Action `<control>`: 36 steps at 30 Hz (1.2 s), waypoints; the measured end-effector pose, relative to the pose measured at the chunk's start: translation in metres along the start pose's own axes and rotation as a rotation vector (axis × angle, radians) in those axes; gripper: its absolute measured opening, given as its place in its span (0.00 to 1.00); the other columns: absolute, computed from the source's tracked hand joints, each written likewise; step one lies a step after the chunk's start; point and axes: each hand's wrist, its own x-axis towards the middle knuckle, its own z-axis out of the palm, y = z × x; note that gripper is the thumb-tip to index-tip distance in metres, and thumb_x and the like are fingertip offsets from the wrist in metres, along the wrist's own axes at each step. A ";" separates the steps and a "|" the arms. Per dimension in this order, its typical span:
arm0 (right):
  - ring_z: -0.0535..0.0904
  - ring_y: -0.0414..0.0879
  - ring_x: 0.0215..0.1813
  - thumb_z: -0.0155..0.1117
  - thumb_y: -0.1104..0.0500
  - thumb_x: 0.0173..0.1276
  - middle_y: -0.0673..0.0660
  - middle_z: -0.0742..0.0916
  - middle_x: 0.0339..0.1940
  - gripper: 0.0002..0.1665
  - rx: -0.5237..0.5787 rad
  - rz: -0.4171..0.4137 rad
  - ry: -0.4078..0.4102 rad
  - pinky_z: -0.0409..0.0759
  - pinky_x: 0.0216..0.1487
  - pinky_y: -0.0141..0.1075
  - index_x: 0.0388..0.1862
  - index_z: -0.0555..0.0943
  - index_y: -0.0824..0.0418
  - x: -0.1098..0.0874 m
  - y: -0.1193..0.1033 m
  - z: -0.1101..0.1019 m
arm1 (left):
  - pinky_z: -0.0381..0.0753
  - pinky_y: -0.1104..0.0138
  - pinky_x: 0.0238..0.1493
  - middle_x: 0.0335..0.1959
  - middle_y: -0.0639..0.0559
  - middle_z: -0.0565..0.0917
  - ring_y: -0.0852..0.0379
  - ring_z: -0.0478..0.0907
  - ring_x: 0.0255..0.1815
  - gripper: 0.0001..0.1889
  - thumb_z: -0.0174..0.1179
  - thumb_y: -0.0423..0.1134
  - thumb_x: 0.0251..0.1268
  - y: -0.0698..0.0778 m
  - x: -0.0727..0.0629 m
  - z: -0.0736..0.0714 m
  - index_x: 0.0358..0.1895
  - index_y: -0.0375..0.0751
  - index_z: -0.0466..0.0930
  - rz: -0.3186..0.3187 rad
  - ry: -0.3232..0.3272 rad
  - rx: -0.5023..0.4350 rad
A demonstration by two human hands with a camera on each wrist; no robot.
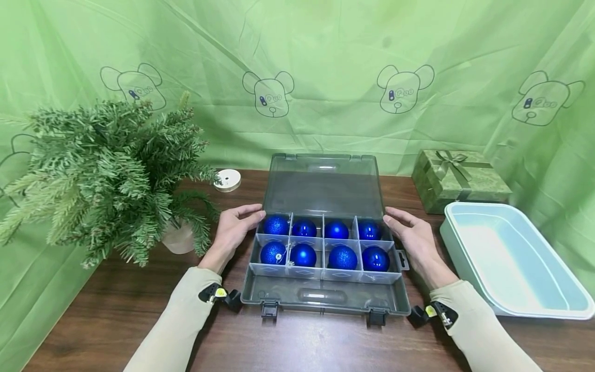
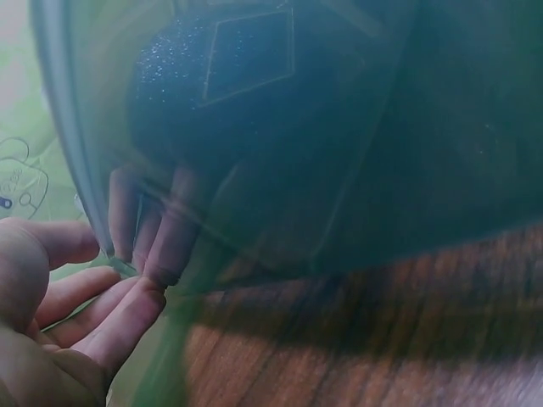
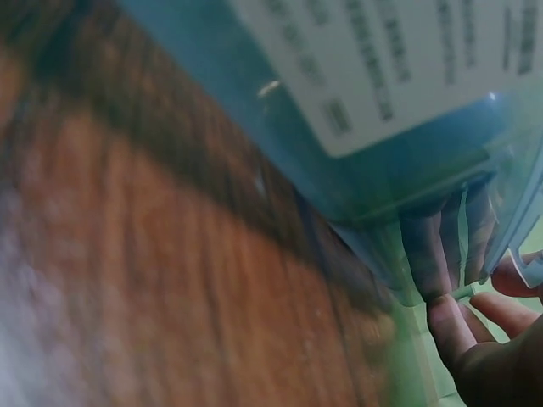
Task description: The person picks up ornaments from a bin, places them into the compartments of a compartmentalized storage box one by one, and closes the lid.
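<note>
A grey see-through compartment box [image 1: 288,289] lies at the middle of the table, its lid [image 1: 324,186] raised at the back. Two rows of compartments hold several blue ball ornaments [image 1: 342,257], some glittery, some matte, some glossy. My left hand [image 1: 232,230] grips the box's back left corner, thumb at the rim and fingers against the outside, as the left wrist view shows. At the back right corner, my right hand [image 1: 415,238] holds the box likewise; in the right wrist view a printed white label [image 3: 382,68] shows on it. The front compartment contains no balls.
A potted artificial fir tree [image 1: 121,170] stands on the left, with a white ribbon spool [image 1: 228,181] behind it. To the right are a green gift box [image 1: 457,178] with a bow and a pale blue basin [image 1: 504,258]. Two latches [image 1: 269,310] hang off the box's front.
</note>
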 end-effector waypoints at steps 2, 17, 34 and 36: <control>0.83 0.28 0.50 0.68 0.55 0.79 0.57 0.84 0.64 0.31 -0.002 -0.007 0.008 0.79 0.55 0.22 0.75 0.76 0.67 0.000 0.000 0.000 | 0.86 0.71 0.50 0.56 0.35 0.88 0.64 0.88 0.42 0.20 0.72 0.34 0.69 0.000 0.000 0.000 0.61 0.29 0.86 0.006 0.001 -0.002; 0.81 0.33 0.57 0.70 0.57 0.78 0.52 0.88 0.61 0.29 -0.003 -0.063 0.054 0.78 0.56 0.23 0.74 0.78 0.63 0.001 0.002 0.004 | 0.84 0.73 0.52 0.56 0.33 0.87 0.63 0.86 0.46 0.23 0.72 0.33 0.69 0.002 -0.001 0.000 0.64 0.29 0.83 0.048 -0.018 -0.019; 0.81 0.37 0.56 0.73 0.57 0.75 0.51 0.88 0.55 0.28 -0.004 -0.108 0.136 0.78 0.56 0.25 0.69 0.81 0.65 0.002 0.003 0.009 | 0.84 0.73 0.51 0.55 0.30 0.87 0.62 0.87 0.46 0.20 0.73 0.29 0.67 0.001 0.000 0.001 0.61 0.27 0.85 0.098 0.010 -0.049; 0.82 0.37 0.54 0.74 0.55 0.74 0.50 0.88 0.54 0.28 -0.017 -0.110 0.153 0.78 0.56 0.25 0.68 0.82 0.65 0.002 0.004 0.009 | 0.84 0.73 0.51 0.54 0.31 0.87 0.61 0.87 0.46 0.20 0.74 0.30 0.67 0.001 0.000 0.001 0.60 0.27 0.85 0.105 0.014 -0.043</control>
